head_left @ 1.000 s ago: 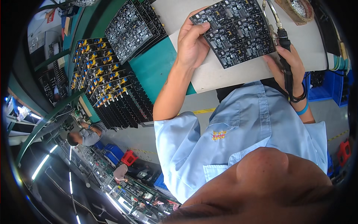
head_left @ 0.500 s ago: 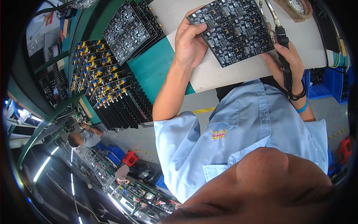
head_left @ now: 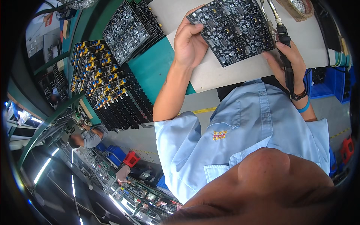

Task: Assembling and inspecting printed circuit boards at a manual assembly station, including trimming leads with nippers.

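Note:
A black circuit board panel, divided into several squares crowded with small components, is tilted above the pale work surface. My left hand grips its left edge, thumb on the face and the other fingers behind. In my right hand is a soldering iron with a black handle and bright metal shafts, pointing away from me along the panel's right side. The fingers of that hand are wrapped round the handle, and its thumb is near the panel's lower right corner. The iron's tip is cut off by the top of the view.
Several similar panels stand at the left on a green mat. Beside them, boards with yellow and blue parts stand in a black rack. A round container sits far right, and blue bins are below the bench.
The panel and my left hand have shifted very slightly to the left. My right hand keeps the iron in nearly the same place.

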Demonstrator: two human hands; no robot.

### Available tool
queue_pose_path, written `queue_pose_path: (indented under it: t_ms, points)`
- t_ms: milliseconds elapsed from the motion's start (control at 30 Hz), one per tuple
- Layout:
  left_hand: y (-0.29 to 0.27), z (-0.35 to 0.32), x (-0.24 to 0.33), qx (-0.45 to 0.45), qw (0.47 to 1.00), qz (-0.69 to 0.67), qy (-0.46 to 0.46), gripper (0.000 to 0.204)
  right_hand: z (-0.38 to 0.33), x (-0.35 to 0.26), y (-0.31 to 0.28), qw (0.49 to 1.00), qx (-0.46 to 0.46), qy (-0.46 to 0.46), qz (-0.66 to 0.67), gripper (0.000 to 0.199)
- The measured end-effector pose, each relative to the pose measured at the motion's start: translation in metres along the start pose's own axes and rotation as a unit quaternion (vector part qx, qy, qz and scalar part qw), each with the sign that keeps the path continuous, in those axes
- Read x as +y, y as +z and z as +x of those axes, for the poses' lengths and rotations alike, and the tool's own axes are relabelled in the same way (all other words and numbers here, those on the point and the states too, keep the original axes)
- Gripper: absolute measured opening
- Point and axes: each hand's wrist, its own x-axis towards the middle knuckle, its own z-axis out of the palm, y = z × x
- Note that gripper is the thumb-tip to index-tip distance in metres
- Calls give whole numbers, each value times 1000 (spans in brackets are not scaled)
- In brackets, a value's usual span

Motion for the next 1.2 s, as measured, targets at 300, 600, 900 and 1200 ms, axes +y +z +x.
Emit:
queue_pose_path:
  t_ms: [300, 600, 900, 1200]
  points:
    - [-1, -4, 7, -30, 999, -8, -11, 42, 3, -1, 2, 1000, 6, -15, -5, 55]
    - [4, 1, 2, 12, 999, -30, -2, 39, 2, -2, 1, 1000, -2, -11, -7, 56]
    - [-1, 0, 3, 4, 999, -35, -3, 41, 4, -4, 3, 1000, -6, -13, -5, 56]
    - [3, -1, 4, -21, 998, -52, -3, 43, 2, -3, 3, 1000, -1, -11, -5, 57]
